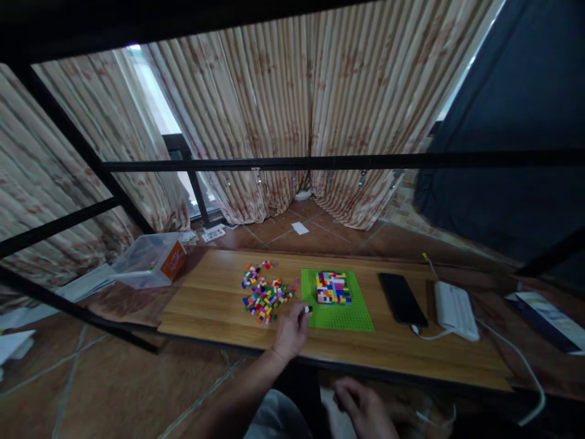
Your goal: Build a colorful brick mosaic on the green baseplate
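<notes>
My left hand [291, 332] is over the near left edge of the green baseplate [361, 311]. Its fingertips pinch a small toy brick [308, 309] that looks white and black. On the baseplate stands a low block of many-coloured bricks [333, 288], built in a rough square. Left of my left hand lies a loose pile of small bricks [269, 296] in mixed colours. Below the table's front edge, my right hand [363, 405] hangs near my lap, somewhat blurred, with its fingers curled in. Whatever they may hold is not clear.
The wooden table [201, 305] carries a black phone [402, 299] cabled to a white power strip [456, 310] on the right. A clear plastic box [146, 259] stands off the left end. A black metal rail [292, 163] crosses in front of the curtains [269, 97].
</notes>
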Tool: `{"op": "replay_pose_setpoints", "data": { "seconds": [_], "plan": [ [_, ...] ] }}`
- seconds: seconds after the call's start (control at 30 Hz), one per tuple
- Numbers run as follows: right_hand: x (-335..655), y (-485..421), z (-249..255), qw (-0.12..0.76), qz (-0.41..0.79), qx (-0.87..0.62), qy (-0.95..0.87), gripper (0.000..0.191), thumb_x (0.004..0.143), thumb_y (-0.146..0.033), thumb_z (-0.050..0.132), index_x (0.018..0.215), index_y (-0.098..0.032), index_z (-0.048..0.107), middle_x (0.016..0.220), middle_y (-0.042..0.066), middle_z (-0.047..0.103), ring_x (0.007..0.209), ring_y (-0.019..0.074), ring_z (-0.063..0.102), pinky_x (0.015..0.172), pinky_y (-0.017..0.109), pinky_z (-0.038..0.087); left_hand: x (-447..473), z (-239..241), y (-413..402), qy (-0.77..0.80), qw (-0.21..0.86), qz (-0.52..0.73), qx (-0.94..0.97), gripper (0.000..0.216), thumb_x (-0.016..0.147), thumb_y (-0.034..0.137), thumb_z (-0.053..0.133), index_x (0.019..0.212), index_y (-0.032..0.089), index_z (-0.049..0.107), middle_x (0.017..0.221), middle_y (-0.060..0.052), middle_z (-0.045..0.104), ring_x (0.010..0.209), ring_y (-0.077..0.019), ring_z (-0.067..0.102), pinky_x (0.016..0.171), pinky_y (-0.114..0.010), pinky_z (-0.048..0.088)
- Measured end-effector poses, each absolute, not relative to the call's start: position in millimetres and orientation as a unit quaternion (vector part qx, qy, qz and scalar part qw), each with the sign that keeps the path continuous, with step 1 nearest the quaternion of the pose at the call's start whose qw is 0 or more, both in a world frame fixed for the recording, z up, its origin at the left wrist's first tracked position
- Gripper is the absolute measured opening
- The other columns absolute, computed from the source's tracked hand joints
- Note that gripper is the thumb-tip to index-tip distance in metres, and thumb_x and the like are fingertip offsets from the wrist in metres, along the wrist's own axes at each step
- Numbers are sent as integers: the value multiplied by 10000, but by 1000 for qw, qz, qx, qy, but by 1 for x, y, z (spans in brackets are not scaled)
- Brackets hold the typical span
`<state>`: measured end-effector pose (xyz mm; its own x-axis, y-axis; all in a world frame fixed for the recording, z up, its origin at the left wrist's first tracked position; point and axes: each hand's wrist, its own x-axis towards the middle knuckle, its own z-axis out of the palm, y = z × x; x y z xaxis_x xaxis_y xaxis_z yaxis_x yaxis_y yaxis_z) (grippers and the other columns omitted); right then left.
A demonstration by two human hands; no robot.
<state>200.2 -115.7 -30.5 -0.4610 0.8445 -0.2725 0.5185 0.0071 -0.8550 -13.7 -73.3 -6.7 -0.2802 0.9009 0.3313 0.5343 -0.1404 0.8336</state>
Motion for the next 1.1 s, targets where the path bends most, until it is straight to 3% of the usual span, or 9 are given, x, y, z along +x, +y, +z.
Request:
{"op": "replay_pose_setpoints", "data": {
  "seconds": [0.17,0.3,0.43,0.6,0.9,1.1],
  "plan": [
    [177,-73,15,342,530,-498,-595,425,786,-588,625,948,-210,731,858,77,732,841,258,663,757,351,511,-7,2,-76,560,375,627,391,176,850,330,597,929,174,582,822,-17,660,754,-150,651,698,-268,527],
    [152,-41,30,415,566,-487,-520,404,674,-554,750,885,-210,732,866,76,741,825,246,667,791,374,515,0,14,-69,524,481,623,327,283,761,397,711,866,166,587,714,10,636,658,-132,625,644,-253,494],
    [136,-24,30,430,612,-458,-481,355,644,-520,784,815,-213,726,751,34,717,707,192,642,706,326,512,8,19,-57,491,528,620,311,342,714,436,749,851,161,599,671,24,609,617,-112,578,622,-245,470],
    [132,-20,32,431,640,-444,-456,316,670,-514,767,680,-207,692,615,3,660,601,152,584,630,289,487,14,19,-50,494,538,601,324,316,761,437,701,847,158,581,643,37,567,596,-93,526,613,-231,438],
    [138,-26,30,420,728,-406,-358,336,651,-505,795,668,-186,691,587,-4,615,503,99,464,504,245,359,3,20,-49,535,491,531,436,245,832,404,604,845,160,588,625,32,538,601,-103,507,613,-229,423],
    [175,18,22,489,540,-516,-450,358,653,-520,775,812,-200,752,646,11,662,585,150,550,586,289,437,-12,6,-52,576,409,517,484,176,854,353,579,873,179,598,672,27,536,618,-111,510,579,-213,410]
  ]
}}
